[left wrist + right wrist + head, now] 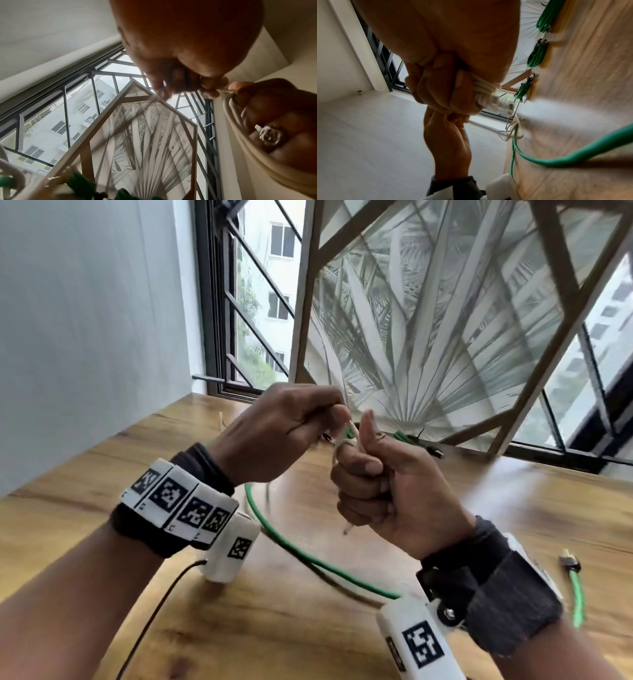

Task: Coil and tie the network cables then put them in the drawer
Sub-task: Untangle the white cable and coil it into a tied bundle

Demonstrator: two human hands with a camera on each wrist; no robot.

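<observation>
Cable work is happening above the desk (102,542): the right hand (387,494) is clenched round a small cream cable (483,84) coil, its plug (501,104) poking out, while the left hand (284,433) pinches the tail. It looks light, springy and smooth, so hold the bundle mid-coil. A green cable (308,556) lies loose below; tied green coils (537,55) sit near the window.

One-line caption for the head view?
Right hand grips a coiled white cable while left hand pinches its tie above the wooden table.
</observation>
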